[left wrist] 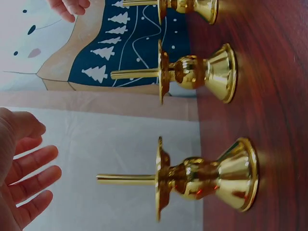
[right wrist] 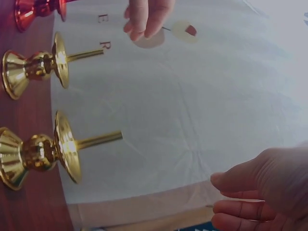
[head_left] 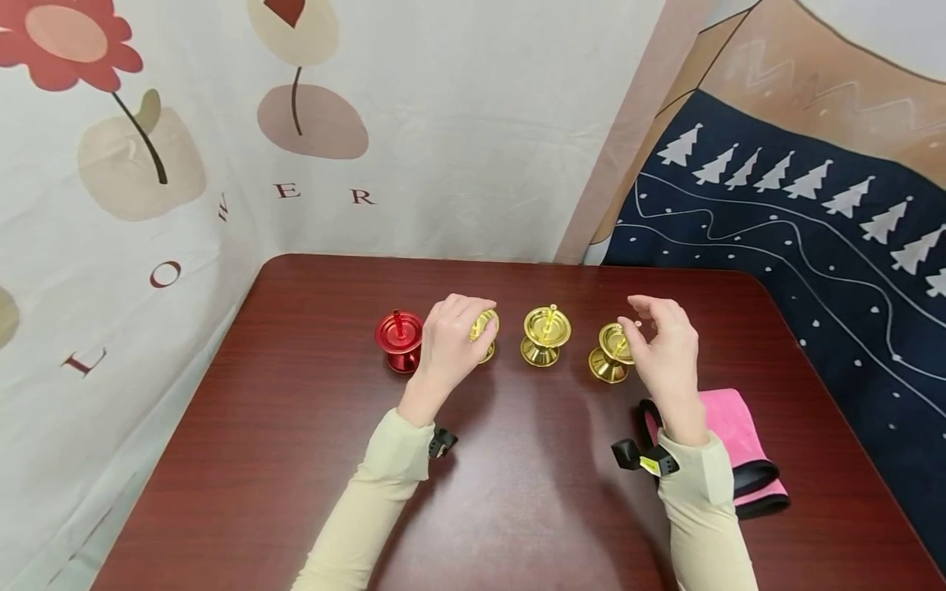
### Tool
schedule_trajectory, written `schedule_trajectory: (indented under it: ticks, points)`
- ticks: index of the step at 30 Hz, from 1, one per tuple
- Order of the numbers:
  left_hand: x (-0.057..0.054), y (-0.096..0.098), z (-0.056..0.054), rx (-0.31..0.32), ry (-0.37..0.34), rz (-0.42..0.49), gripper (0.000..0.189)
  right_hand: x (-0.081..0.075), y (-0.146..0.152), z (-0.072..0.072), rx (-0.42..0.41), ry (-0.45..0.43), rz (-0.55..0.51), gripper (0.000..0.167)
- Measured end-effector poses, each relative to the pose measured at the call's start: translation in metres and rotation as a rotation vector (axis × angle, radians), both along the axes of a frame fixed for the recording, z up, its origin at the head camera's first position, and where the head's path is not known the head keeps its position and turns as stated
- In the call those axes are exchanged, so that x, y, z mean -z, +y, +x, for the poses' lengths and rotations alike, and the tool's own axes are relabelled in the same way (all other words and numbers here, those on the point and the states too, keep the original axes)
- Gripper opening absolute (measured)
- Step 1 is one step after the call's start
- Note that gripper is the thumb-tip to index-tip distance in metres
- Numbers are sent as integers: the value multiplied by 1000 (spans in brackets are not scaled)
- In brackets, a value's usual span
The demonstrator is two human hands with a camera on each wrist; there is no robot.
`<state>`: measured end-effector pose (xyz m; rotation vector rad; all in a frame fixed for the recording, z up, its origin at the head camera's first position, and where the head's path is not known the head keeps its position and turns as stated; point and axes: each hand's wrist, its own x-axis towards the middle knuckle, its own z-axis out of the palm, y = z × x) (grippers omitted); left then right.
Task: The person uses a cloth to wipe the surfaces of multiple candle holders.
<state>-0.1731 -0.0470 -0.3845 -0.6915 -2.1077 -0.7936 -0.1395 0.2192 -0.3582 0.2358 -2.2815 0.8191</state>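
My left hand (head_left: pixel 451 336) is loose, its fingers gently bent with air around them, and it grasps nothing. It hangs above the table (head_left: pixel 296 427), near the left gold candle holder (head_left: pixel 484 330), and from the head camera it covers part of that holder. The left wrist view shows my fingertips well apart from the upright stem. Just left of that hand stands the red candle holder (head_left: pixel 401 338), upright, with its short stem pointing up.

My right hand (head_left: pixel 668 349) is released too, thumb and fingers spread in a loose curve around nothing. It is nearest the right gold candle holder (head_left: pixel 609 361) (my thumb hides a bit of its dish from above). The middle gold candle holder (head_left: pixel 545 332) stands upright between my two hands, so all four holders make a row across the far half of the table, each apart from the next.

Near my right wrist lies a pink cloth (head_left: pixel 727 423) with black edging, partly hidden by my arm. Behind the table hangs a white curtain (head_left: pixel 473 164) with flowers and letters, and to the right of it a dark blue cloth (head_left: pixel 746 213) with a line of white trees
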Motion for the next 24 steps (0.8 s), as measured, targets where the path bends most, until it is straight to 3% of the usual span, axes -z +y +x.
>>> schedule_trajectory:
  ticks: [6,16,24]
  points:
    - [6,9,0,54,-58,98,14,4,18,7,43,-7,-43,24]
    - [13,37,3,201,-36,196,13,13,48,19,151,-62,-62,22]
    - [20,59,14,289,-66,167,15,24,75,28,257,-141,-47,21]
